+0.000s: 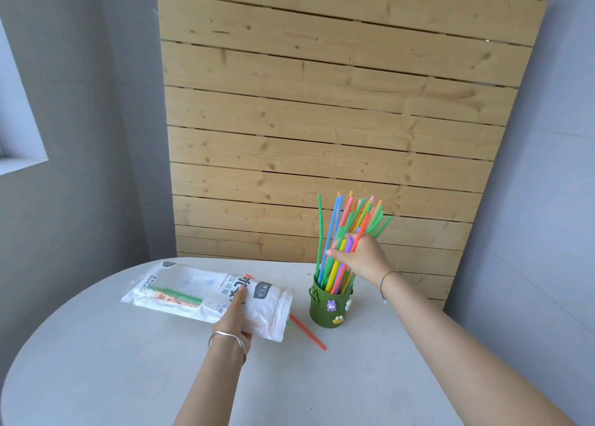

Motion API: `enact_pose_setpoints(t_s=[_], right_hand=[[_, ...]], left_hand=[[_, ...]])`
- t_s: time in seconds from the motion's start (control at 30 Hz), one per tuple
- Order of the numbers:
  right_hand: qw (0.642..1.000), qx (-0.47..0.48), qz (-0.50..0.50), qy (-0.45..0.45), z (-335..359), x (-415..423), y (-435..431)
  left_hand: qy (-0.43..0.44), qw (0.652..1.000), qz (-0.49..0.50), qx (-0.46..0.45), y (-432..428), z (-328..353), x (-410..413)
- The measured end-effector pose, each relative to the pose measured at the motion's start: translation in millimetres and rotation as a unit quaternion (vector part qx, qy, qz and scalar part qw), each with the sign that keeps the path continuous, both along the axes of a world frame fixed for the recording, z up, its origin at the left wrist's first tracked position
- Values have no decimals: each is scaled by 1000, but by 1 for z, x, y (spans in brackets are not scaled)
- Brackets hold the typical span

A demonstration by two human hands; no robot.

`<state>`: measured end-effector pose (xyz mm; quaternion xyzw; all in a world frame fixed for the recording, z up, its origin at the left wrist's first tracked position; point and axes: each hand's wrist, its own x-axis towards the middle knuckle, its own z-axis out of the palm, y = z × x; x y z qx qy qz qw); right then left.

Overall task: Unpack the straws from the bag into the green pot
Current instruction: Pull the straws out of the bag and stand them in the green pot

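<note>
The green pot [330, 309] with small stickers stands on the round table, right of centre. Many coloured straws [354, 219] stand upright in it. My right hand [363, 260] is above the pot, its fingers wrapped round a bunch of these straws, purple and red among them. The white plastic bag [193, 292] lies flat to the left, with a few green and orange straws still visible inside. My left hand [233, 316] rests on the bag with its forefinger stretched out along the top. A single red straw [307, 332] lies on the table, sticking out from under the bag's open end.
The pale round table [128, 377] reaches to a wall of wooden planks [322, 103] behind the pot. Grey walls stand to both sides, with a window sill [19, 165] at the left.
</note>
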<state>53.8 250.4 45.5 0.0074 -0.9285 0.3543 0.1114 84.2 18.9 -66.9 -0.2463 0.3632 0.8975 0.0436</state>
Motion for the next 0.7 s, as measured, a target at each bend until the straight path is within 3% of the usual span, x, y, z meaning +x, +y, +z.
enact_pose_setpoints(t_s=[0.1, 0.2, 0.3, 0.4, 0.5, 0.63, 0.7], right_hand=[[998, -22, -4, 51, 5, 5, -2], [976, -82, -62, 190, 21, 16, -7], [941, -81, -101, 312, 33, 24, -5], [913, -23, -91, 396, 36, 32, -4], [883, 103, -53, 455, 31, 40, -15], [857, 181, 74, 476, 12, 47, -53], [893, 192, 138, 383, -5, 47, -73]], left_hand=[[2, 1000, 5, 5, -1, 2, 1], [2, 1000, 18, 6, -2, 8, 2], [-3, 1000, 26, 8, -2, 11, 2], [0, 999, 28, 17, -6, 12, 3], [-6, 999, 37, 17, -13, 13, 4], [-20, 998, 52, 7, -25, 13, 8], [-19, 999, 51, -2, -29, 12, 9]])
